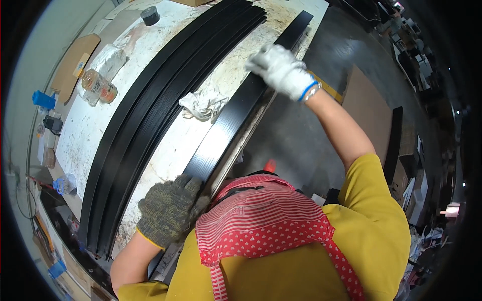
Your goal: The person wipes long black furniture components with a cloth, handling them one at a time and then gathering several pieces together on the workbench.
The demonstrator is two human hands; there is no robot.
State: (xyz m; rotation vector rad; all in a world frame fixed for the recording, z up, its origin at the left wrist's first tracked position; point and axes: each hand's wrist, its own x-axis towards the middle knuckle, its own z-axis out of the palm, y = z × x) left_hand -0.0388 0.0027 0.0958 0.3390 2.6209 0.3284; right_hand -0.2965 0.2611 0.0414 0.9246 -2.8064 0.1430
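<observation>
Our black strip (223,133) lies along the edge of the table (175,145), probably light, stiff and slick, best held by its long edges. Our left hand (169,208) curls over it, our right hand (278,69) half closes; we cannot tell either's grip. The bottle's (99,86) label is illegible

Bare lane of stained white worktop (173,150) between stacked long black strips (145,110) and single long black wood-grained strip (223,135); crumpled white cloth (205,103) blocks lane midway. Single strip's top open between hands: dark knit-gloved left hand (170,208) bars lower stretch, white-gloved right hand (277,67) upper.
</observation>
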